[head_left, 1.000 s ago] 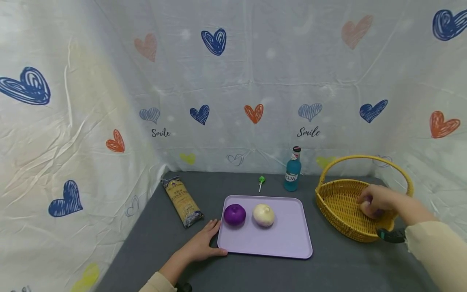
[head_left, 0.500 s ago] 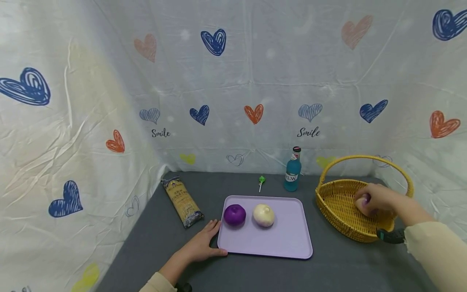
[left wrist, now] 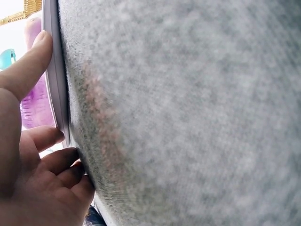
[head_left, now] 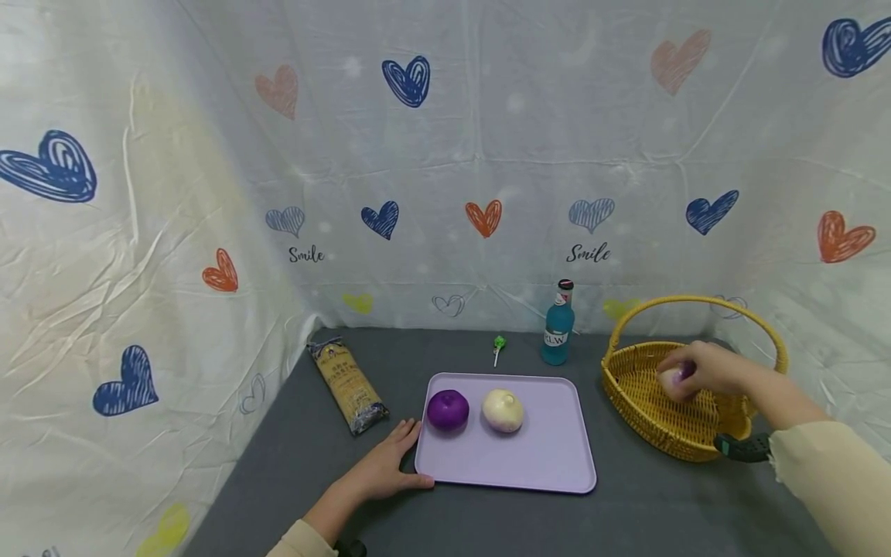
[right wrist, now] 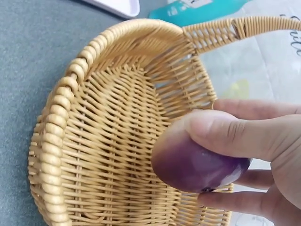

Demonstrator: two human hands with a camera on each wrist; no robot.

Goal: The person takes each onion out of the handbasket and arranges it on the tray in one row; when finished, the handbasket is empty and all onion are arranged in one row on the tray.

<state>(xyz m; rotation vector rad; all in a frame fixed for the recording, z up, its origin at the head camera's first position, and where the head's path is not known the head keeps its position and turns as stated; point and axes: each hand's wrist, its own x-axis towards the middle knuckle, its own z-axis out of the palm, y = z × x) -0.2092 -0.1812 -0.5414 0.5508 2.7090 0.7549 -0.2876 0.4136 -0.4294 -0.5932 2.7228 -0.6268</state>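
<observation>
My right hand (head_left: 713, 367) grips a smooth, round, purple-and-cream vegetable (right wrist: 200, 162) like a turnip, thumb on one side and fingers on the other. It is over the yellow wicker basket (head_left: 643, 429), under its arched handle; no other item shows in the basket. My left hand (head_left: 383, 464) rests at the front left corner of a lilac tray (head_left: 515, 464), fingers spread along the left edge and thumb at the front edge. On the tray sit a dark purple round vegetable (head_left: 448, 410) and, to its right, a cream-white round one (head_left: 503, 410).
A teal bottle (head_left: 557, 333) with a dark cap stands behind the tray, left of the basket. A green lollipop (head_left: 499, 348) lies at the back. Left of the tray is a long yellow packet (head_left: 348, 384). A heart-printed cloth (head_left: 431, 147) hangs behind the grey table (head_left: 445, 526).
My right hand has raised the purple-and-cream vegetable and shifted it left within the basket area. My left hand, the tray and the things on it look unmoved.
</observation>
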